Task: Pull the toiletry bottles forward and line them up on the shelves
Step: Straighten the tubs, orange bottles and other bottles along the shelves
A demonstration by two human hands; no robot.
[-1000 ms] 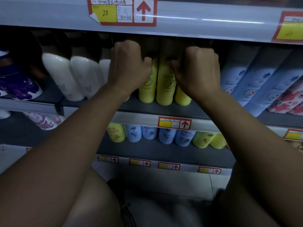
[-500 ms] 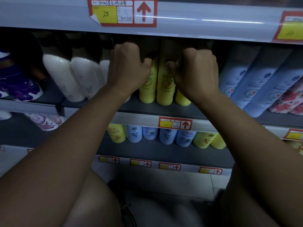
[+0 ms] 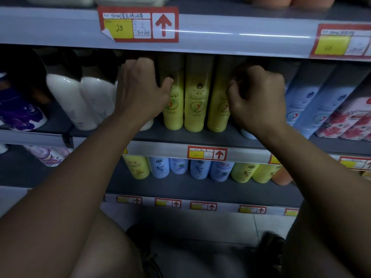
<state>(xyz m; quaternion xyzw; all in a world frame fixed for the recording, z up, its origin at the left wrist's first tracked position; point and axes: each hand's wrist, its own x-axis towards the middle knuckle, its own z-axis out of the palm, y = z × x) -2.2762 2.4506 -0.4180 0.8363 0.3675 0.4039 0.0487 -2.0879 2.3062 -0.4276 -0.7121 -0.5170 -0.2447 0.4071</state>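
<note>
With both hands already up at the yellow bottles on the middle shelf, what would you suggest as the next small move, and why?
Probably draw the left yellow bottle and right yellow bottle forward together. The left hand and right hand flank the row, and bare shelf shows in front of it.

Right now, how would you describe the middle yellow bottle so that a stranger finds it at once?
Find the shelf under the price tag marked 25. Three yellow bottles stand there between the left hand and the right hand. The middle yellow bottle is the only one no hand touches, and its label shows whole.
</note>
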